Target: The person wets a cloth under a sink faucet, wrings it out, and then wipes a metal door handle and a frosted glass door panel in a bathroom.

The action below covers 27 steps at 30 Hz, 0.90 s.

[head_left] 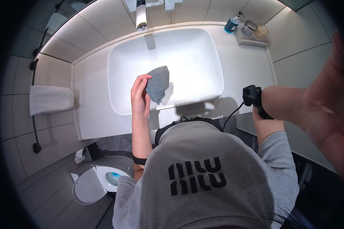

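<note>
While the left hand [140, 91] reaches over the near-left part of the white sink [197, 68], its fingers grip a grey-blue cloth [158, 84] by its left edge. The cloth spreads to the right of those fingers, above the sink's basin, with one fingertip lying over its upper-left side and its ragged lower end pointing towards the sink's near rim. The right hand [328, 110] is raised well to the right of the sink, close to the lens; its fingers run into the dark border, so I cannot tell whether they are released or clenched. On that arm, just off the sink's right side, a small black camera [250, 95] is strapped, with a cable hanging from it. The tap [141, 17] stands at the sink's far side. Right of the sink's far corner, a soap bottle [231, 25] sits on the pale desk [240, 63] beside a grey box [250, 38]. Left of the sink, a white towel [49, 100] hangs from a dark rail [34, 133].
</note>
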Tool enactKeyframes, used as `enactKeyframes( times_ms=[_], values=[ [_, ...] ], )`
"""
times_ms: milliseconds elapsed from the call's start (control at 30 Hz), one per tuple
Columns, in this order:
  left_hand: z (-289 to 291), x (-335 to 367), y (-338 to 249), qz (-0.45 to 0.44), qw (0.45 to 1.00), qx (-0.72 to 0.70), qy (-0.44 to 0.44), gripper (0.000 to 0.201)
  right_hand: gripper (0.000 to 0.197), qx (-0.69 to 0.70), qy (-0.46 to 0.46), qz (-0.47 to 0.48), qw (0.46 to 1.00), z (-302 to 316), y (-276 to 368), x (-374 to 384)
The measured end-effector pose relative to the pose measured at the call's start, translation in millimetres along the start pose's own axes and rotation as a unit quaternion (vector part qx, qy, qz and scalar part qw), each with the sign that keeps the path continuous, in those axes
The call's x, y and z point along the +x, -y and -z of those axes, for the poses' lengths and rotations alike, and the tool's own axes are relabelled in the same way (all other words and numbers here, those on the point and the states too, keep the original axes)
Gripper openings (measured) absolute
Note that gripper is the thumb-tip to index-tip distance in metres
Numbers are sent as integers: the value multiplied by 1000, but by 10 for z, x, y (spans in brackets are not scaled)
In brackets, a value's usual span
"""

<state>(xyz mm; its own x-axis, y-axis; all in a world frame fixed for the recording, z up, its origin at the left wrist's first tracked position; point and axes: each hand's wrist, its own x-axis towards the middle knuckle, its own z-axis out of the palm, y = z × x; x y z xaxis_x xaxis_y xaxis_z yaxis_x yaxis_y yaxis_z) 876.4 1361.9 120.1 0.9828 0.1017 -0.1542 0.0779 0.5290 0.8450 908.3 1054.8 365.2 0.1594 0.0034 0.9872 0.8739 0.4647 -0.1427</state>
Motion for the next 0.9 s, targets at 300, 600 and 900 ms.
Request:
enactKeyframes(
  times_ms=[300, 600, 900],
  values=[
    [1, -16, -1, 7, 1000, -6, 7, 17, 34, -8, -10, -7, 1000, -23, 78, -19],
    [44, -33, 30, 3, 1000, -2, -1, 17, 36, -4, -20, -10, 1000, -30, 152, -61],
    [14, -21, 9, 4, 1000, -2, 11, 16, 39, -13, -25, -14, 1000, -30, 237, -65]
  ],
)
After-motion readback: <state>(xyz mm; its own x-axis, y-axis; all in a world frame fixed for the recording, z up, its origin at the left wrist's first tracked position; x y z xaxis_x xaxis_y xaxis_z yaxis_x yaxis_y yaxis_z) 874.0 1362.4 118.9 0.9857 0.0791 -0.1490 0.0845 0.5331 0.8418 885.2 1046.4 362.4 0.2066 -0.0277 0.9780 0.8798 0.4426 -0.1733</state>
